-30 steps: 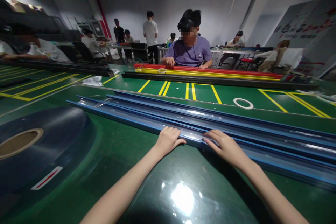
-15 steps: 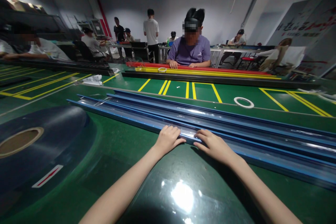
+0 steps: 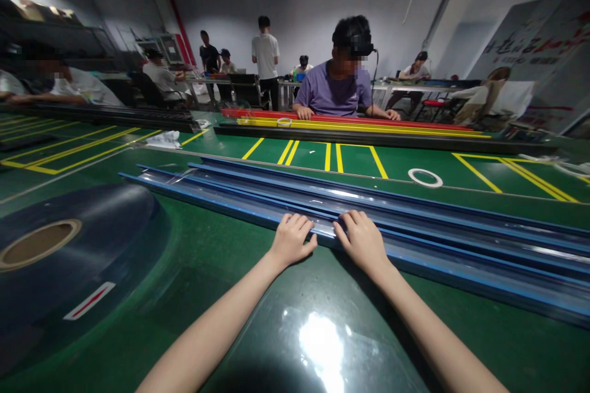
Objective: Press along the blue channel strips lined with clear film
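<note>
Closer to the left hand (image 3: 291,241) now, the right hand (image 3: 364,244), like it, curls over the nearest blue channel (image 3: 230,210), which runs crosswise; whether either grips, I can't tell.

Three long blue channels (image 3: 221,198) with glossy clear film inside lie side by side on the green bench (image 3: 203,295), open side up, slanting from far left to near right.

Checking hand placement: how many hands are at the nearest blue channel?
2. The left hand has its fingers over the near edge of the blue channel; the right hand is beside it, farther right along the same channel. None seem hidden there.
</note>
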Available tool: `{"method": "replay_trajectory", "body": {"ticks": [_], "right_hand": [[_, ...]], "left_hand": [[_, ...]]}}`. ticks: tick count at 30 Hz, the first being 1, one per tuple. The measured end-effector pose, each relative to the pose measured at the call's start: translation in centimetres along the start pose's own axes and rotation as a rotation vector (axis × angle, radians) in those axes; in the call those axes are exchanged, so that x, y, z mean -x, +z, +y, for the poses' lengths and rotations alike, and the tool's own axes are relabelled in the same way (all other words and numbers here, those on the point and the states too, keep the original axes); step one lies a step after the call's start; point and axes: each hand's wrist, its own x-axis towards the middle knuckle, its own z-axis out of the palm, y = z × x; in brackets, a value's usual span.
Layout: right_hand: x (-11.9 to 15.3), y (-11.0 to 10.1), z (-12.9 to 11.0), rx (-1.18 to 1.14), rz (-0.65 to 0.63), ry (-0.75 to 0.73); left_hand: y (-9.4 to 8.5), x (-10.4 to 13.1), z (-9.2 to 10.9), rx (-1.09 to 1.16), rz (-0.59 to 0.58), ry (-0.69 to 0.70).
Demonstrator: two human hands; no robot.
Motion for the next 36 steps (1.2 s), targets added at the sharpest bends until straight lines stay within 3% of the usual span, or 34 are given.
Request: {"method": "replay_trajectory", "body": {"ticks": [24, 36], "right_hand": [[-0.3, 0.8, 1.0, 0.179, 0.024, -0.055], [2.4, -0.2, 5.4, 0.105, 0.022, -0.057]], "left_hand": [[0.1, 0.1, -0.1, -0.138, 0.002, -0.085], [0.4, 0.1, -0.1, -0.091, 0.039, -0.042]]}}
